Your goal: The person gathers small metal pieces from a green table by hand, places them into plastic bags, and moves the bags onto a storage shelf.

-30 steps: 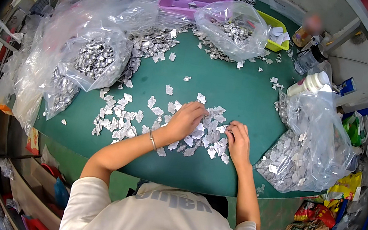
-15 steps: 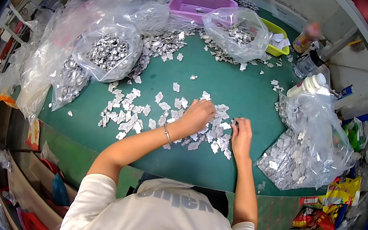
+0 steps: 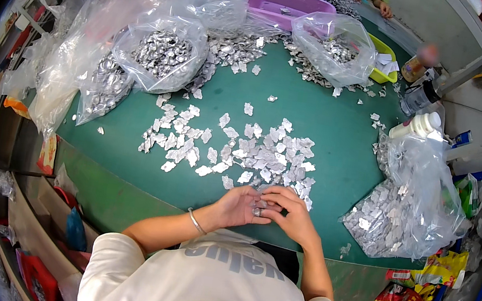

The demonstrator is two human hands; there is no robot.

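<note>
On the left of a green table (image 3: 333,111), a clear plastic bag (image 3: 162,53) of shiny metal parts lies slumped among crumpled plastic. Right of it, a loose scatter of flat silvery pieces (image 3: 182,127) spreads across the table and thickens toward the middle.

At the near edge, in the middle, the person's bare hands meet just in front of that scatter. Work this fine, handling tiny parts between the fingertips, probably goes best with light pressure, one hand steadying while the other turns the part, close over the table so that a dropped one lands there. The left hand (image 3: 235,207) is turned partly palm up, fingers loosely curled; how firmly its grip bears on anything cannot be told. The right hand (image 3: 295,218) has its grip drawn nearly together, thumb and fingers pinching a small silvery piece (image 3: 258,205) between the two hands; its shape is too small to make out.

Farther right, a large clear bag (image 3: 385,217) of similar flat pieces rests on the table, a white bottle (image 3: 420,123) just beyond.
</note>
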